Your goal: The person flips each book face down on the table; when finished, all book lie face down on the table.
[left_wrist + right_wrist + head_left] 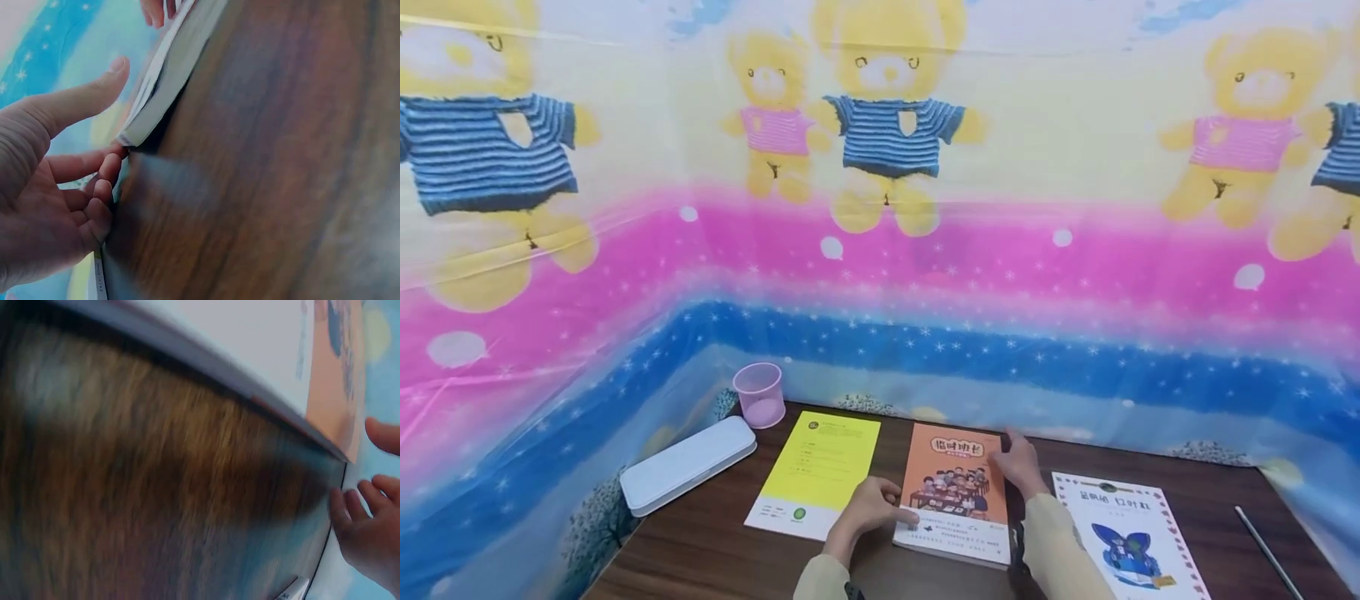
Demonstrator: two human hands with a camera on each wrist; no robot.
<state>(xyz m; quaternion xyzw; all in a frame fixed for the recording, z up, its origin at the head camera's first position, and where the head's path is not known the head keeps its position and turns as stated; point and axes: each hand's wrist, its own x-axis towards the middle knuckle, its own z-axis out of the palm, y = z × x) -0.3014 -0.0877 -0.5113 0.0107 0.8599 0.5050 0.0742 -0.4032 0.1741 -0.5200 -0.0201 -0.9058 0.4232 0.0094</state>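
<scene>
An orange book (951, 462) with a white lower band and a cartoon classroom on its cover lies between the two hands. At its lower left edge is my left hand (868, 510), the thumb reaching over the cover in the head view. The left wrist view shows that thumb raised off the book, with loosely bent fingers (111, 167) right at its corner. My right hand (1021, 463) is by the upper right edge. In the right wrist view its thumb and fingers (340, 509) are spread beside the book, holding nothing.
On the left lie a yellow book (823, 458), a white pencil case (688, 465) and a pink cup (760, 393). To the right are a white book (1123, 521) with a blue picture and a thin grey stick (1266, 550). A bear-print curtain (1000, 275) hangs behind the dark table (662, 558).
</scene>
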